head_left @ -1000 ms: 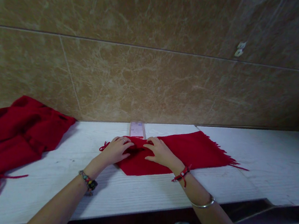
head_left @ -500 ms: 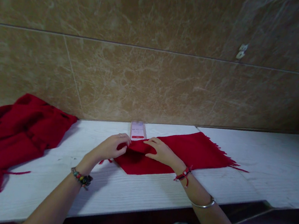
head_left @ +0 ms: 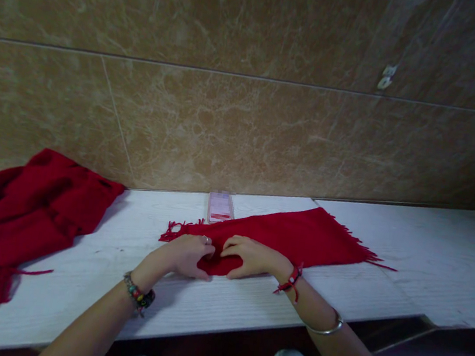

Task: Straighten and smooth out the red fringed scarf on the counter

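Observation:
A red scarf [head_left: 300, 234] with fringed ends lies folded lengthwise on the white bench top. My left hand [head_left: 189, 255], wearing a ring and a beaded bracelet, has its fingers curled on the scarf near its left end, with the thumb at the front edge. Close beside it, my right hand [head_left: 253, 257] also grips the cloth, fingers bent over it and thumb along the near edge. Tassels stick out to the left beyond my left hand and fan out at the right end. The cloth under both palms is hidden.
A second red scarf [head_left: 43, 204] lies in a loose heap on the left, its fringe hanging toward the front. A phone [head_left: 220, 206] rests against the tiled wall [head_left: 226, 129] behind the folded scarf. The bench top's [head_left: 429, 258] front edge runs just before my knees.
Both hands have come down toward the near edge of the scarf. The left end's tassels now show at the back left, where the left hand was covering the cloth.

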{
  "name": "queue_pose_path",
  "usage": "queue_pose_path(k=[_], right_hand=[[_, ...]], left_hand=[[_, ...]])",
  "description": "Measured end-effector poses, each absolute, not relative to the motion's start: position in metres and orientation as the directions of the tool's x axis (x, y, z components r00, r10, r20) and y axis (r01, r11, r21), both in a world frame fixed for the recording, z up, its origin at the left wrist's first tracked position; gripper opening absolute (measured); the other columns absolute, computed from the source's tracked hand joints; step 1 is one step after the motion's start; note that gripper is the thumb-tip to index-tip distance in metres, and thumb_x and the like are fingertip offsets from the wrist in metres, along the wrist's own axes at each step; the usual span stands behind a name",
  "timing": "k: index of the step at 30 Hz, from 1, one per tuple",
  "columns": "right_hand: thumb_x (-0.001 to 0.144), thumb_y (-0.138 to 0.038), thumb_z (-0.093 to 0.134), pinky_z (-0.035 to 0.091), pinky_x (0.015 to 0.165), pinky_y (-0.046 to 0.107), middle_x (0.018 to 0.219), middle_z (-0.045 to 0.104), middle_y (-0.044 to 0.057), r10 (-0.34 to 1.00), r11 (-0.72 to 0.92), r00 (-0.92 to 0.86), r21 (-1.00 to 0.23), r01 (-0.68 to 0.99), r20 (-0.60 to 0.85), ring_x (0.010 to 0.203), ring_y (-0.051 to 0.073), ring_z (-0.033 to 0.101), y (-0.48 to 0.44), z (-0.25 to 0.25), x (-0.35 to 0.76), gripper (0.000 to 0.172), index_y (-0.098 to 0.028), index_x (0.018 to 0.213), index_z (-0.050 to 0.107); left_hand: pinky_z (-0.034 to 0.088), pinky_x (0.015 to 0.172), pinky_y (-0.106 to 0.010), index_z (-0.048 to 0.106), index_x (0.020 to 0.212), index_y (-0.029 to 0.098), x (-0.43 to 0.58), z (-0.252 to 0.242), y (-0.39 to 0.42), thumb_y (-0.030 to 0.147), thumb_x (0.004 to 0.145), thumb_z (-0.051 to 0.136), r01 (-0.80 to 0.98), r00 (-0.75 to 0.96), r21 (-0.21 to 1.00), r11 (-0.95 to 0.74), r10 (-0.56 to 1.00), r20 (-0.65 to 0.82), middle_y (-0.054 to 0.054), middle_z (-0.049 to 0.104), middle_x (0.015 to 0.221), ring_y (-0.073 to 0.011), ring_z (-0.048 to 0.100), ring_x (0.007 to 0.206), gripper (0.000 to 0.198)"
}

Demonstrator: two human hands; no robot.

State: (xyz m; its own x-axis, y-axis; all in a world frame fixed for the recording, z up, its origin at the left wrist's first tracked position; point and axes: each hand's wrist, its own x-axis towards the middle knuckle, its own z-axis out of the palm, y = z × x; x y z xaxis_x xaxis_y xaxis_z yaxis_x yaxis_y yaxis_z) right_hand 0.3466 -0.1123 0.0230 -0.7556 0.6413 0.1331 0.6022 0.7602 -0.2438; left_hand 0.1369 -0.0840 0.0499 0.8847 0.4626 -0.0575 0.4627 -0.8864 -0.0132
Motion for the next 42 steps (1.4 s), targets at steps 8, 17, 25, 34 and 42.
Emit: queue_pose_path(k=[8, 17, 25, 34, 42], right_hand=[[0.073, -0.031, 0.061, 0.042, 0.072, 0.026, 0.09, 0.063, 0.008, 0.676, 0.736, -0.708, -0.224, 0.639, 0.203, 0.08, 0.018, 0.056, -0.114, 0.027, 0.349, 0.03, -0.011, 0.095, 0.063], [0.081, -0.015, 0.049, 0.043, 0.074, 0.024, 0.087, 0.068, 0.006, 0.779, 0.626, -0.56, -0.291, 0.723, 0.283, 0.079, 0.015, 0.061, -0.104, 0.021, 0.35, 0.019, -0.016, 0.088, 0.067], [0.079, -0.016, 0.052, 0.044, 0.073, 0.024, 0.085, 0.068, 0.005, 0.748, 0.656, -0.506, -0.362, 0.662, 0.429, 0.077, 0.014, 0.061, -0.105, 0.03, 0.358, 0.016, -0.015, 0.085, 0.067], [0.071, -0.018, 0.06, 0.043, 0.07, 0.021, 0.083, 0.066, 0.003, 0.612, 0.758, -0.771, -0.406, 0.51, 0.174, 0.075, 0.013, 0.058, -0.111, 0.029, 0.358, 0.016, -0.016, 0.085, 0.066], [0.073, -0.018, 0.056, 0.041, 0.079, 0.027, 0.092, 0.063, 0.008, 0.572, 0.82, -0.772, -0.186, 0.541, 0.276, 0.086, 0.016, 0.055, -0.116, 0.017, 0.339, 0.024, -0.014, 0.096, 0.063]], left_hand=[[0.044, 0.064, -0.029, 0.057, 0.088, 0.018, 0.144, 0.041, -0.08, 0.009, 0.07, 0.044, 0.555, 0.831, -0.152, -0.818, 0.551, 0.075, -0.005, 0.063, 0.086, -0.0198, 0.059, 0.077, 0.024], [0.043, 0.074, -0.038, 0.058, 0.089, 0.014, 0.165, 0.025, -0.087, 0.012, 0.076, 0.044, 0.73, 0.683, -0.169, -0.663, 0.691, 0.238, -0.012, 0.061, 0.095, -0.0251, 0.057, 0.088, 0.019], [0.04, 0.075, -0.04, 0.061, 0.09, 0.016, 0.112, 0.042, -0.082, 0.009, 0.076, 0.042, 0.843, 0.537, -0.28, -0.46, 0.745, 0.395, -0.011, 0.063, 0.087, -0.0265, 0.056, 0.086, 0.025], [0.042, 0.075, -0.029, 0.063, 0.088, 0.024, 0.054, 0.06, -0.103, 0.013, 0.072, 0.052, 0.633, 0.765, -0.167, -0.756, 0.643, -0.014, -0.003, 0.064, 0.087, -0.018, 0.058, 0.082, 0.022], [0.041, 0.084, -0.037, 0.053, 0.107, 0.017, 0.104, 0.031, -0.118, 0.032, 0.072, 0.06, 0.663, 0.749, -0.161, -0.731, 0.647, 0.144, -0.011, 0.058, 0.105, -0.0249, 0.054, 0.097, 0.039]])
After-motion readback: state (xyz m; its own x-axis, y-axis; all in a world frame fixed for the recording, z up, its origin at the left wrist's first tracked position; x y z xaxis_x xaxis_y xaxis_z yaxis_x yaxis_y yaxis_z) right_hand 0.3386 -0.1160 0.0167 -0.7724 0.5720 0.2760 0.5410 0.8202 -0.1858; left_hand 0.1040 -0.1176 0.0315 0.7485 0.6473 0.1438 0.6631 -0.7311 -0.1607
